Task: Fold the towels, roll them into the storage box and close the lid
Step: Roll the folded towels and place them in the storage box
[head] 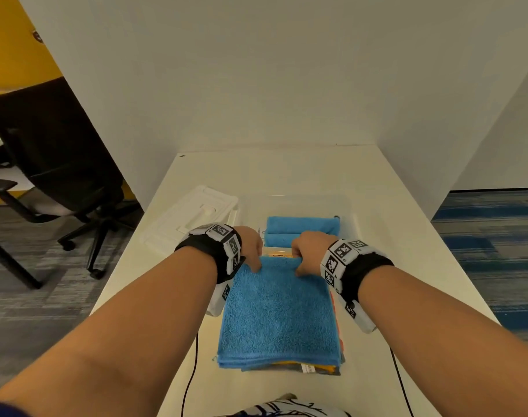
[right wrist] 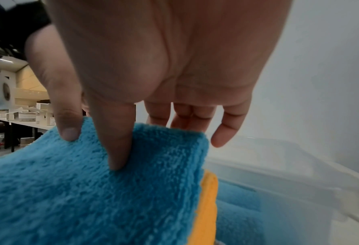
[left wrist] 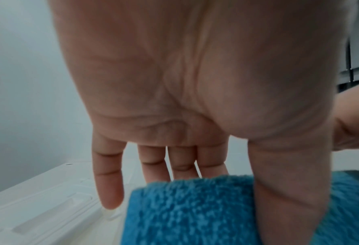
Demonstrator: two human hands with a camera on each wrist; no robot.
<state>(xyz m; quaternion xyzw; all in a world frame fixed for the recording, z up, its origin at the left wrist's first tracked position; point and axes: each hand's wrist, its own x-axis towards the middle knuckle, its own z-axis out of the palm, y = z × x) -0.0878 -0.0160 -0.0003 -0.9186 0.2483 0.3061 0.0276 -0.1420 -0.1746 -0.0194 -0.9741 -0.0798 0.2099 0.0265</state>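
Note:
A folded blue towel lies on top of a stack of towels at the table's near end. Both hands pinch its far edge, which is lifted a little. My left hand has its thumb on top of the blue towel, with the fingers behind the edge. My right hand holds the blue towel the same way, thumb on top. A yellow towel shows beneath. Just beyond stands the clear storage box, with rolled blue towels inside. Its white lid lies to its left.
The white table ends close on both sides; partition walls stand behind it. A black office chair stands on the floor to the left. Two thin black cables run down the table beside the stack.

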